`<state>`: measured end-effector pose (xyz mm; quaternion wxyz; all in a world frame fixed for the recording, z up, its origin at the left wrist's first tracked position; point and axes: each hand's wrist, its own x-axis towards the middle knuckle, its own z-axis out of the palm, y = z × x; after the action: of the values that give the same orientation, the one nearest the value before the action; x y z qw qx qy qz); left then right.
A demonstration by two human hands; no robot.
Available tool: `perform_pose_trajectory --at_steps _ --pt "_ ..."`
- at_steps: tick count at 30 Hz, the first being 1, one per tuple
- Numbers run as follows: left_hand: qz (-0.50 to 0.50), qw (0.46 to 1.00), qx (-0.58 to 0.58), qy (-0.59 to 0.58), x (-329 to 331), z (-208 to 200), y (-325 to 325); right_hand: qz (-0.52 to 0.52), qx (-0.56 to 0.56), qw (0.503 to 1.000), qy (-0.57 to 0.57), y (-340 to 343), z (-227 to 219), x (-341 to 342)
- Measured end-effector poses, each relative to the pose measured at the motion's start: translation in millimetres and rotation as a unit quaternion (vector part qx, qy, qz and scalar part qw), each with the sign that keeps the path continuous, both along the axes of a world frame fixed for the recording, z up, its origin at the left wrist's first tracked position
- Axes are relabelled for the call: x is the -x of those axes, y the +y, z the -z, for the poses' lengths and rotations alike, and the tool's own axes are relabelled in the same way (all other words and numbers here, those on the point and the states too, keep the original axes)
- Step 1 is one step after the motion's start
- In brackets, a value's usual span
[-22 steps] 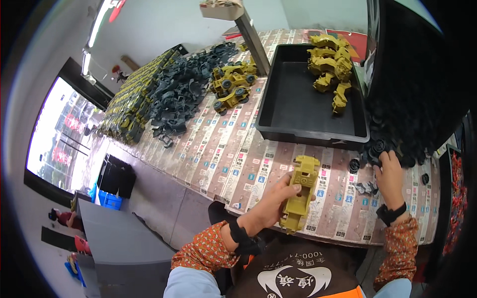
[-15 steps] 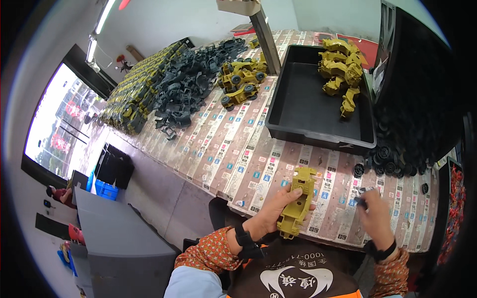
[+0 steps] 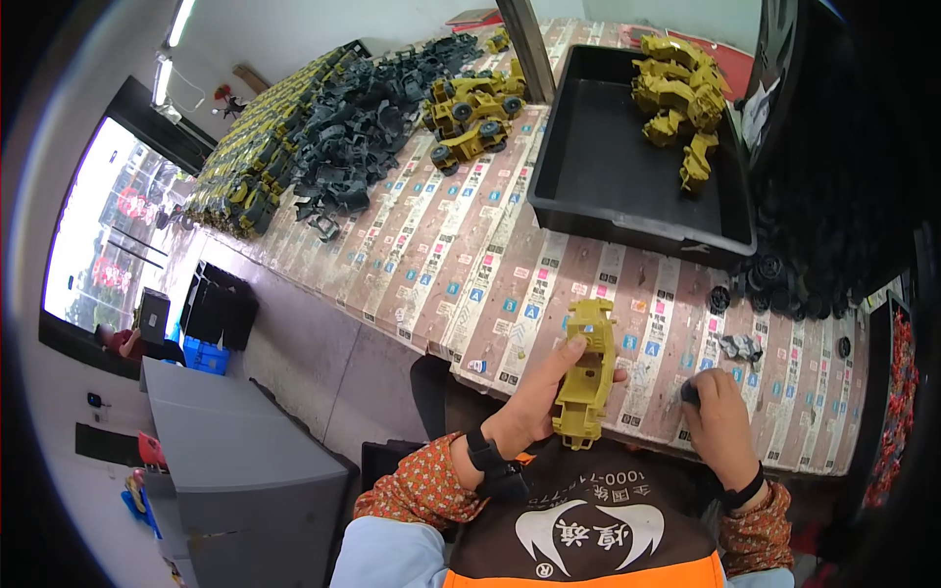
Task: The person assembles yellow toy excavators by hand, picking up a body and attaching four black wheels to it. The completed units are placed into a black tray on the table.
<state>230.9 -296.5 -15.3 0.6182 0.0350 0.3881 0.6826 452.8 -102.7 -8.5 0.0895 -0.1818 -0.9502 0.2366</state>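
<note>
My left hand is wrapped round a yellow plastic toy car body, thumb on its top. The body is held lengthwise, just above the table's front edge. To the right, my right hand pinches a small dark piece between thumb and fingers; its exact shape is mostly covered. Beyond that hand, a crumpled-looking grey piece lies on the table. Black toy wheels are heaped farther right, with a loose one nearer the tray.
A black tray with yellow car bodies stands ahead. Left of it are yellow cars with wheels, dark grey parts and rows of yellow-and-dark pieces. A metal post rises behind the tray. Red parts fill a container at right.
My right hand has drawn nearer to the left hand and the table edge, carrying the dark piece. The grey piece now shows fully beyond it. The view has tilted down slightly.
</note>
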Motion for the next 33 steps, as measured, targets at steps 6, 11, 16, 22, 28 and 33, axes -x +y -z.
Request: perform_pose_trajectory --at_steps 6,11,16,22,28,33 --pt "-0.013 1.000 0.008 0.008 -16.8 -11.8 6.8 0.074 0.372 0.920 0.102 1.0 -9.6 6.1" --pt "0.016 1.000 0.017 0.017 -32.2 -8.4 9.9 0.045 0.600 0.776 0.188 -10.5 -11.1 20.9" --pt "0.074 0.996 0.013 0.051 -39.6 -12.3 11.4 0.059 0.622 0.750 0.217 -18.4 -2.3 28.3" --pt "0.057 0.996 0.012 0.068 -47.9 -12.0 17.8 0.067 0.624 0.740 0.240 -21.5 7.4 27.3" --pt "0.059 0.994 0.000 0.091 -52.3 -7.2 17.6 0.089 0.620 0.741 0.243 -20.6 12.2 26.6" --pt "0.052 0.992 0.014 0.114 -53.8 -4.6 19.8 0.103 0.597 0.760 0.236 -22.5 15.6 25.8"
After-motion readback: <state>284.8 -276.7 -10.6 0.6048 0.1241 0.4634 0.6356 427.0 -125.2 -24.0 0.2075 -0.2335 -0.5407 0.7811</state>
